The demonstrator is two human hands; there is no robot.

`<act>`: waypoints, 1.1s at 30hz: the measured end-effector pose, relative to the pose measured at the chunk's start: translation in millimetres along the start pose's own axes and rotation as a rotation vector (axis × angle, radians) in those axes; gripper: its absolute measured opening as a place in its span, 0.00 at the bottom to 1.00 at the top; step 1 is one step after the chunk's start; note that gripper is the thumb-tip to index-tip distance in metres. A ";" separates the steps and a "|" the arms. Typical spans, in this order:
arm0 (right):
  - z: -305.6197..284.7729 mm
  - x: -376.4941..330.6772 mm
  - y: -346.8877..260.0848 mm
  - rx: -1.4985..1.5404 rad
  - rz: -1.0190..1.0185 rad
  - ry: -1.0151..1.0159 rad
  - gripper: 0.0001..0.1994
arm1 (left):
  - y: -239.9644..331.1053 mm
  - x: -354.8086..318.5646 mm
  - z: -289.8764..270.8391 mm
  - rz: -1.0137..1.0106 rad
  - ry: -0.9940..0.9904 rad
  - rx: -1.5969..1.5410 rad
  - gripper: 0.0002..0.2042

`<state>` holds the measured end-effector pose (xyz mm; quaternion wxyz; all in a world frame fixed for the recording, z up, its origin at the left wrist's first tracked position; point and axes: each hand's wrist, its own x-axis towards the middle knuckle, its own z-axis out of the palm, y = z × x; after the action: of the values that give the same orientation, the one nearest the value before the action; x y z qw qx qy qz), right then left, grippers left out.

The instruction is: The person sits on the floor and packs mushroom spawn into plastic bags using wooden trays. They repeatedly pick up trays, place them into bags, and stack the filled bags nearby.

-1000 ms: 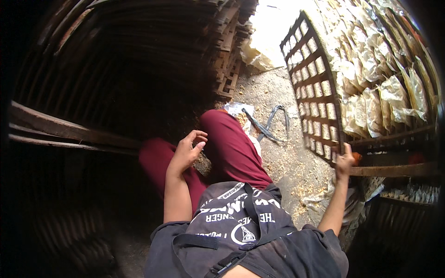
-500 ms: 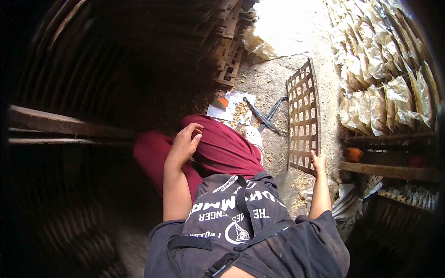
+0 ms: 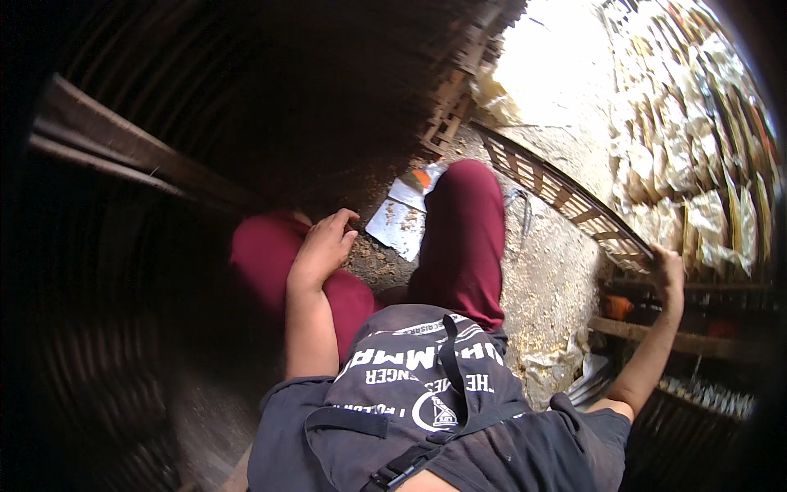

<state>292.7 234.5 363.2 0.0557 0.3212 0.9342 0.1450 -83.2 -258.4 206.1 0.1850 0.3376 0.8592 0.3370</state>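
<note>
Sighting down from the head camera, I have the wooden lattice tray [image 3: 566, 195] beyond the right knee, up and to the right of the lap. The relation I would steer by is its long axis against the right hand [image 3: 669, 269]. From that hand the tray runs diagonally away toward the upper left, so the hand has only the near right corner and nearly the whole length lies off to one side of it. I see the tray steeply foreshortened, its dark rim uppermost; I cannot tell whether the lower edge touches the concrete floor [image 3: 551, 283].

The right hand is closed on that corner, thumb along the frame, with part of the fingers hidden from me. Its arm reaches well out to the side, close to the rack of wrapped flat packets [image 3: 707, 209]; whether the tray touches them I can't make out.

The left hand [image 3: 328, 239] is well apart from the tray, with the right knee in its maroon trousers [image 3: 461, 238] between them. Its fingers are loosely curled with nothing visible in them, and the wrist rests by the left thigh. Strewn paper sheets [image 3: 398, 230] lie nearer to it than the tray does. The tray's far end sits close to the stack of slatted frames [image 3: 449, 115], though contact there is unclear to me.
</note>
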 end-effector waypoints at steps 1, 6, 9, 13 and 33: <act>-27.8 16.3 -16.7 -0.082 -0.035 -0.020 0.10 | -2.1 -3.2 -3.1 -0.028 -0.011 -0.013 0.12; -113.8 88.8 -105.4 -0.108 -0.346 0.034 0.04 | -18.4 -19.3 -4.1 -0.135 -0.010 0.040 0.13; -131.8 126.9 -164.4 0.007 -0.470 0.006 0.06 | -28.2 -30.3 -1.1 -0.170 0.017 0.164 0.15; -109.2 170.7 -241.0 0.237 -0.523 -0.064 0.08 | -36.4 -41.5 -6.6 -0.358 -0.078 0.189 0.16; 208.7 309.1 -565.9 1.434 -0.568 -0.737 0.19 | -71.9 -60.2 -23.7 -0.569 -0.178 0.118 0.21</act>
<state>-239.9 48.7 -12.4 0.1737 0.0590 0.7675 -0.6143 -86.5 -350.7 177.7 0.3265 0.1219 0.9178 0.1902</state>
